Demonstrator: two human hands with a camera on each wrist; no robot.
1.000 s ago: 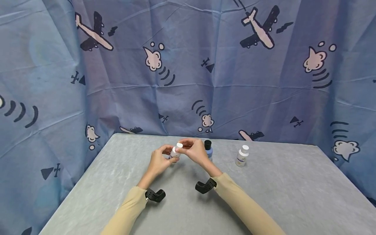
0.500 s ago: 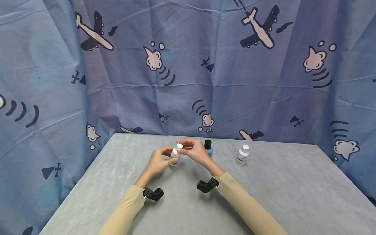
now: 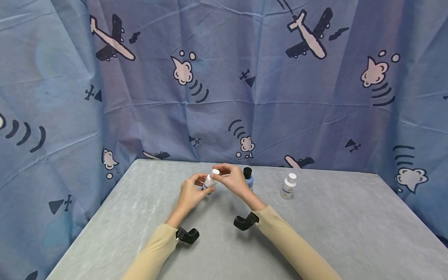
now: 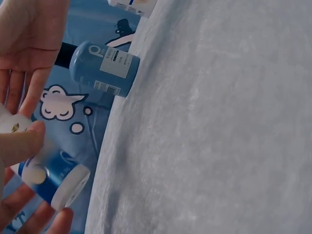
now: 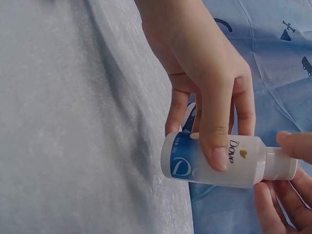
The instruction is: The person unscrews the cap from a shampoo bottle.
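Note:
A small white Dove bottle (image 3: 210,182) with a blue band near its base is held tilted between both hands. My left hand (image 3: 190,193) grips its body, thumb (image 4: 22,146) across the front and fingers behind. At the white cap (image 5: 280,164), my right hand (image 3: 232,179) pinches with thumb and fingers. The cap sits on the bottle's neck. In the left wrist view the bottle's white base (image 4: 71,187) points away from the right hand, and the left thumb covers part of the label.
A blue bottle with a black cap (image 3: 247,172) stands just behind the right hand, partly hidden by it. Farther right stands another white bottle (image 3: 288,187). All are on a grey cloth-covered table (image 3: 336,217), with a blue printed curtain (image 3: 217,128) behind.
The bottle dipped slightly, then rose a little again with both hands. The grips on its body and cap look the same, and the other two bottles have stayed in place.

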